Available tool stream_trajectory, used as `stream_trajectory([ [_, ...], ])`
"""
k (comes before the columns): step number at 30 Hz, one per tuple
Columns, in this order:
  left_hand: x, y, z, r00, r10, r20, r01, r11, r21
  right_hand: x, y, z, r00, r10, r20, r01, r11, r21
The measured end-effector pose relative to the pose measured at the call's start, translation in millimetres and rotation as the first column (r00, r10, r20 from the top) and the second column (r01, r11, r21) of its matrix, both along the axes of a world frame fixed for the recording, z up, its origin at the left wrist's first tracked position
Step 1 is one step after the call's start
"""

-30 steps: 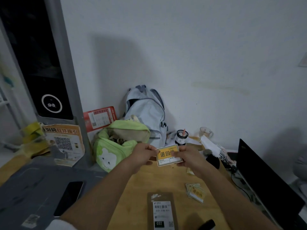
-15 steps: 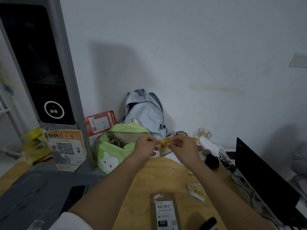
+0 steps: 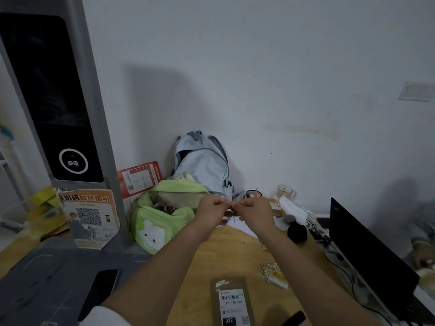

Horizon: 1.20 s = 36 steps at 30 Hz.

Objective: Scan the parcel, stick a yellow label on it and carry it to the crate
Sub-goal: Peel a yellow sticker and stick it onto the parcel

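Note:
The parcel (image 3: 231, 302), a flat brown package with a white barcode label marked 032, lies on the wooden table near the bottom edge. Both arms reach forward above the table. My left hand (image 3: 211, 211) and my right hand (image 3: 253, 211) meet fingertip to fingertip and pinch one yellow label (image 3: 232, 211). It is turned edge-on, so only a thin sliver shows between the fingers. A small stack of yellow labels (image 3: 275, 276) lies to the right of the parcel. No crate is in view.
A green bag (image 3: 160, 222) and a pale blue backpack (image 3: 203, 165) stand against the wall. A grey kiosk (image 3: 54, 102) rises at left, a phone (image 3: 101, 290) lies on its grey mat. A black laptop (image 3: 367, 250), cables and a dark handheld object (image 3: 294, 319) are at right.
Both hands rose and moved away from me. The yellow label turned from facing me to edge-on, and the fingertips closed together over it.

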State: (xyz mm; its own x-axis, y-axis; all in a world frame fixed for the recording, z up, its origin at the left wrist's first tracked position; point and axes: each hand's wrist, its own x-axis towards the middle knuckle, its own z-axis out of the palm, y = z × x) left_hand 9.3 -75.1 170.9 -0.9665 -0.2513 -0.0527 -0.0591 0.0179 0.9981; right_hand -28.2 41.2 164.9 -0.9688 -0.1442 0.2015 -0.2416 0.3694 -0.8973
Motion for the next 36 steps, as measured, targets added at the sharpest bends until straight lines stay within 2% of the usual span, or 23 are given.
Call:
stream_trajectory([
  [7, -2.7, -1.9, -2.8, 0.999, -0.043, 0.008, 0.043, 0.999, -0.006, 1.0, 2.8, 9.1, 0.998, 0.005, 0.063, -0.007, 1.0, 0.026],
  [15, -3.5, -14.1, -13.1, 0.983, -0.172, 0.063, 0.172, 0.985, -0.007, 4.6, 14.5, 10.7, 0.951, 0.135, 0.278, -0.122, 0.99, -0.064],
  [30, -4.8, -8.6, -19.2, 0.979, -0.201, 0.043, 0.202, 0.979, -0.001, 8.0, 24.6, 7.8, 0.965, 0.12, 0.233, -0.122, 0.993, -0.01],
  [36, -5.7, -5.0, -19.8, 0.984, -0.178, 0.029, 0.176, 0.983, 0.059, 6.3, 24.4, 5.2, 0.955, 0.069, 0.289, -0.045, 0.995, -0.092],
])
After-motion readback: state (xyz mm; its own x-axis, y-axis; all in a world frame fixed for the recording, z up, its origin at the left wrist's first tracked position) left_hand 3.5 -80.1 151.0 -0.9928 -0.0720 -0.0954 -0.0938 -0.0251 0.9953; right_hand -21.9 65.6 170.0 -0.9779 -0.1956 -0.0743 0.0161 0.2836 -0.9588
